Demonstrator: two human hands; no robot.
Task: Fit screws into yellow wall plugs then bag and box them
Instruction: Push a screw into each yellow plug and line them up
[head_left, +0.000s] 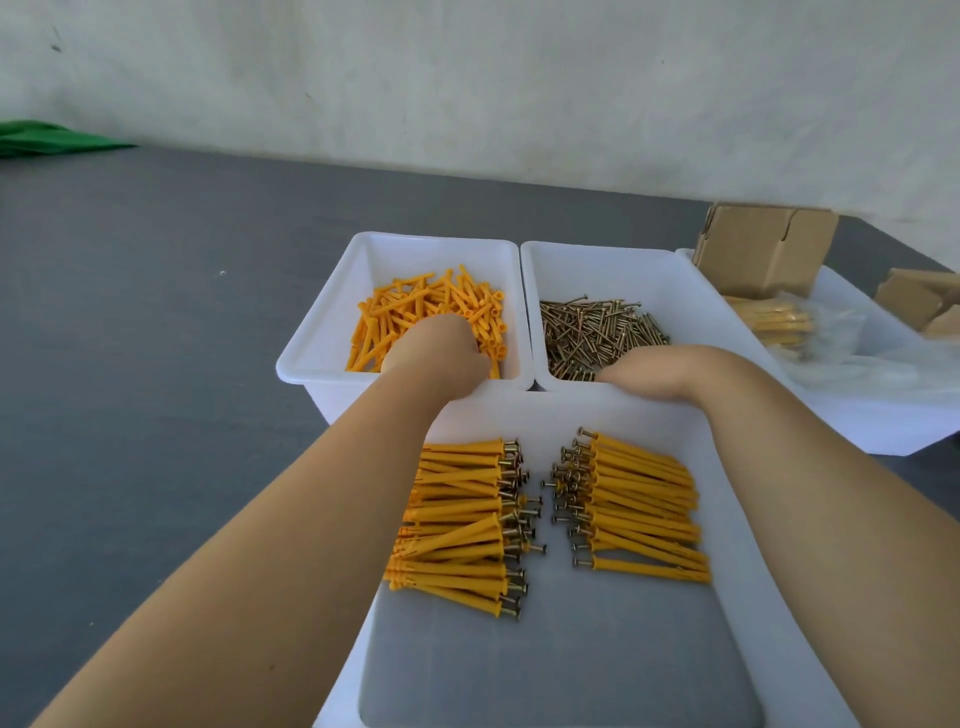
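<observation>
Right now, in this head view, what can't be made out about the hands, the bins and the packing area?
- Left hand: fingers buried in the loose plugs; grip unreadable.
- Right hand: fingers hidden behind the hand, over the screws; any pick unseen.
- Bagged sets: blurred under clear plastic; count unreadable.
- Cardboard boxes: the far-right one is cut by the frame edge; contents unseen.
- Near tray: bottom cropped by the frame.

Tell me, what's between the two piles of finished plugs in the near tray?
Nothing. In the head view, only a bare strip of the near tray separates the left pile from the right pile; their screw heads face each other.
</observation>
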